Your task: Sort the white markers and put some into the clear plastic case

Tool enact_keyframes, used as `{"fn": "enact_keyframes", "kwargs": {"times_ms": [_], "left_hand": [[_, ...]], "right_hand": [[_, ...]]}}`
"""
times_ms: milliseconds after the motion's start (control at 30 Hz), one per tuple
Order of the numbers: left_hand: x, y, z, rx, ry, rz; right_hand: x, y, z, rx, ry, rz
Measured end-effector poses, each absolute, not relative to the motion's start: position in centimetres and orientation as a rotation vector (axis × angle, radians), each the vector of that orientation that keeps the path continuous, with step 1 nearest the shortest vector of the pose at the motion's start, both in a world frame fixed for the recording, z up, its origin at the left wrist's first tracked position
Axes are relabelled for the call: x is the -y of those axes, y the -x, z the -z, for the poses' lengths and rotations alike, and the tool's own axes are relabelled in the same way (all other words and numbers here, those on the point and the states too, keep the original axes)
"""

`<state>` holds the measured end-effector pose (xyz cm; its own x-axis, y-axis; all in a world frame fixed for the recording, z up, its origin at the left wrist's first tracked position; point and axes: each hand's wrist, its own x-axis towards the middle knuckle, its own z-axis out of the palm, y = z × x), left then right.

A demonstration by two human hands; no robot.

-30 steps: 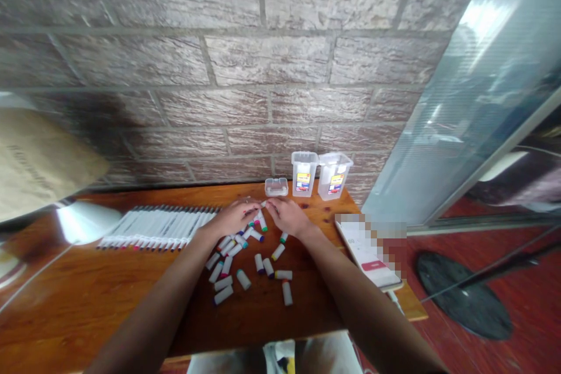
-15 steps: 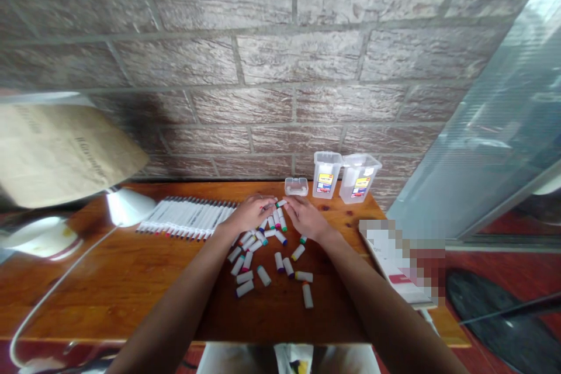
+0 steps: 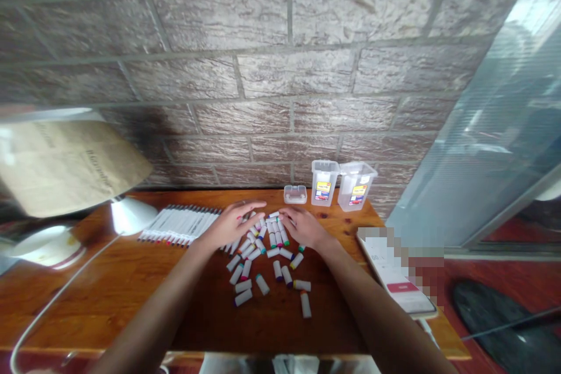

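Several white marker caps with coloured ends lie scattered over the wooden table; one pale cap (image 3: 262,284) has a teal end. Over the left side of the pile hovers my left hand (image 3: 230,224), fingers stretched and apart, with nothing in it. My right hand (image 3: 307,228) is at the pile's right edge, its fingertips beside a small row of upright-aligned caps (image 3: 279,234); they may touch them. A cap lying crosswise (image 3: 274,215) sits at the far end of that row. Left of my left hand, white markers (image 3: 179,223) lie side by side, partly behind my wrist.
Two clear plastic containers (image 3: 324,184) stand at the back right, with a small clear lid (image 3: 295,194) beside them. A tablet-like device (image 3: 405,280) lies at the right edge. A lamp (image 3: 131,215) and a white bowl (image 3: 48,248) are on the left. A brick wall (image 3: 263,76) rises behind.
My hands have moved apart, the left one shifting left and opening. The cap that was between my fingers now lies at the far end of the row. The view has tilted slightly upward.
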<state>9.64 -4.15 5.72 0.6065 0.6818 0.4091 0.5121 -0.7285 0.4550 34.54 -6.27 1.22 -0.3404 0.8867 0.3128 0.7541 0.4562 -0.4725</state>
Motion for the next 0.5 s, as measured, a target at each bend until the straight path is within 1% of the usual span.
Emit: {"fn": "enact_keyframes", "kwargs": {"times_ms": [133,200,267,367,500], "left_hand": [[9.7,-4.3,-5.4,-1.032,-2.712,-0.854],[12.8,-2.9,-4.4,-1.057,-2.768,-0.773],[15.3,-2.8,-3.2,-1.050,-2.833,-0.627],[18.0,-4.4,-1.8,-1.122,-2.880,-0.500],[19.8,-6.5,-0.2,-1.292,-2.897,-0.534]], "right_hand": [[5.9,-34.2,-0.5,2.220,1.309,-0.235],[5.6,-33.9,-0.1,2.269,1.276,-0.201],[5.2,-33.4,0.1,2.306,1.269,-0.194],[5.2,-32.7,0.1,2.316,1.278,-0.207],[6.0,-32.8,-0.3,2.317,1.188,-0.261]]}}
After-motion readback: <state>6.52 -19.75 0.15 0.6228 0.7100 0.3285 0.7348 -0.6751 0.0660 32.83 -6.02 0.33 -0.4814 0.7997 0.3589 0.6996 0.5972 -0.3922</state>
